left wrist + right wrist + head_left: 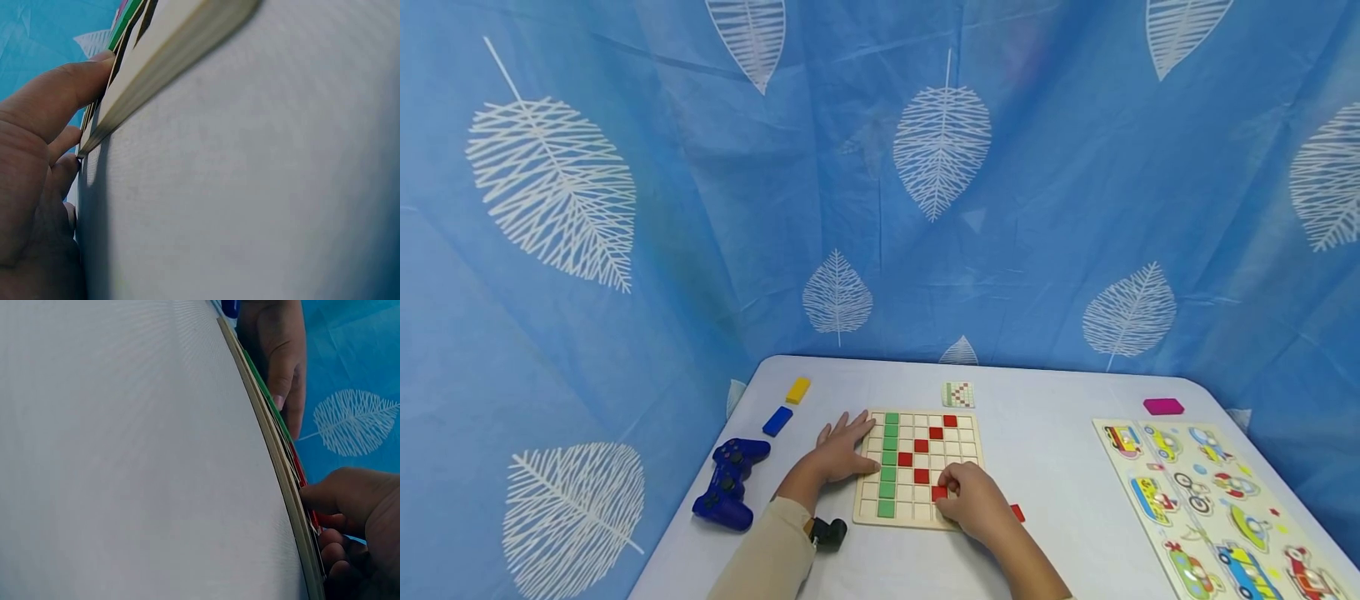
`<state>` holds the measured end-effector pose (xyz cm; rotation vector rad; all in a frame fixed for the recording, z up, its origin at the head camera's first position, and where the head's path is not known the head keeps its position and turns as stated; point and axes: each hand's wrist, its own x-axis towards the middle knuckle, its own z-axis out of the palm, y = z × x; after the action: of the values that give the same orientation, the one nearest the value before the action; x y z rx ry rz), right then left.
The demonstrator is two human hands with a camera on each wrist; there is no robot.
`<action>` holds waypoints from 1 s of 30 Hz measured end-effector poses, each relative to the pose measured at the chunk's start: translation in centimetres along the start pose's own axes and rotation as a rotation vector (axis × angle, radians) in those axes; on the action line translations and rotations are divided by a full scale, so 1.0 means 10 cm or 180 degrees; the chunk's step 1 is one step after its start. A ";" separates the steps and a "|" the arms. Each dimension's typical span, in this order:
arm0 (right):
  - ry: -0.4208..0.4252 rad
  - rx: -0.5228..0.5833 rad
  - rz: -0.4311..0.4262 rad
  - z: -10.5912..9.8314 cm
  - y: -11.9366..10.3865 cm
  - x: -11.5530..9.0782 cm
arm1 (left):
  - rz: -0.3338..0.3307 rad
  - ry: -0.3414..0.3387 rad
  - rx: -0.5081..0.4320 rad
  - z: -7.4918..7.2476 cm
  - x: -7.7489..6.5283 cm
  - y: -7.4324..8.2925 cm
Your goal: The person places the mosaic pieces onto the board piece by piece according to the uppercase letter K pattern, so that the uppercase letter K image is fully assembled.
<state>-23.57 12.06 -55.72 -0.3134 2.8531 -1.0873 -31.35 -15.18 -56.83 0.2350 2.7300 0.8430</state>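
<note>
A wooden grid board (pixel 913 511) lies on the table, with a column of green tiles (pixel 889 458) and several red tiles (pixel 905 459) set in its squares. My left hand (pixel 837 454) rests on the board's left edge, fingers spread and thumb over the rim. Over the lower right of the grid, my right hand (pixel 977 502) pinches a red tile (pixel 939 492) between thumb and curled fingers. In the right wrist view, red (pixel 315 519) shows between thumb and fingers at the board's edge. Another red tile (pixel 1017 512) lies on the table beside the right hand.
Behind the board lies a small pattern card (pixel 958 394). To the left are a blue game controller (pixel 730 483), a blue block (pixel 777 421) and a yellow block (pixel 798 390). A picture puzzle board (pixel 1213 492) and a magenta block (pixel 1163 407) lie on the right.
</note>
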 end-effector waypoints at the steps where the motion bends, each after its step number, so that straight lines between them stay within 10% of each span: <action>1: 0.0004 0.0007 -0.0011 0.00 0.01 0.00 | -0.0001 0.0004 -0.0006 0.00 0.00 0.00; 12: 0.0084 0.0547 0.0075 -0.19 0.21 -0.06 | 0.0016 0.0021 -0.0020 0.00 0.00 0.02; 30: 0.0027 0.0160 0.0614 -0.69 0.77 -0.35 | 0.0010 0.0002 -0.0021 -0.02 -0.01 0.01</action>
<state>-22.37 22.96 -55.71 -0.0292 2.7866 -1.1217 -31.31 -15.22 -56.60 0.2377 2.7275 0.8530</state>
